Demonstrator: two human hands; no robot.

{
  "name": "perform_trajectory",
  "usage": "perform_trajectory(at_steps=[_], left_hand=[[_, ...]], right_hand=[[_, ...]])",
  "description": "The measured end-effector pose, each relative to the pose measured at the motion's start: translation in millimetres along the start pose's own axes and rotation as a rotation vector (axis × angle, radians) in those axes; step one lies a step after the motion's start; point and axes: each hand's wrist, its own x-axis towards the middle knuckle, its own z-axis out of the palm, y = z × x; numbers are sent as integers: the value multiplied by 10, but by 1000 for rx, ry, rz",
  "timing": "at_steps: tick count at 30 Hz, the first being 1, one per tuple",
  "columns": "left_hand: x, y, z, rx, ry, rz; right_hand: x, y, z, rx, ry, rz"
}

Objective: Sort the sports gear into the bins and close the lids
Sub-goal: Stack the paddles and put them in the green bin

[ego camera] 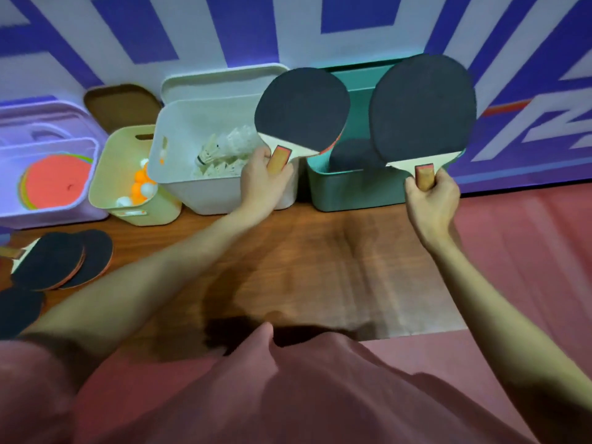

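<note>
Left hand [264, 174] and right hand [431, 195] each wrapped tight around a paddle handle, left paddle [302, 112] and right paddle [423, 110] held upright over the green bin [346, 190]. Paddles likely light and stiff; rubber faces grippy. Handle is the sensible hold; more paddles [61, 261] wait on the desk [304, 261].

A wooden surface [320, 267] with a brown grain stands against a wall [192, 33] covered in large purple and white shapes. To its right lies a reddish floor [528, 245], under dim, bluish light.

4 bins [224, 187], 2 paddles [301, 107] held up, 1 paddle inside the green bin [352, 190], about 3 more on the counter [304, 257].
</note>
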Motion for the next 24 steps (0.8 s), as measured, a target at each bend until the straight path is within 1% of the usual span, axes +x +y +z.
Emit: perform_trajectory(at_steps=[2,7,10,13,16,19,24], left_hand=[[215,195,191,4,-47,-44],[657,578,658,155,-302,-125],[847,607,949,304,-481,-138],[952,545,1246,365,-608,-152],[1010,471,1466,402,-665,-155],[1061,372,1608,437,-674,-182],[1117,220,1726,456,-709,-282]], right_hand=[[237,14,-60,7,8,41],[751,53,-127,-3,-23,83],[1018,90,-131,-24,-81,99],[1248,94,-143,-80,-191,114],[1464,105,-122,-166,-336,117],[1629,134,-79,-247,-455,82],[1795,189,48,-334,-616,47]])
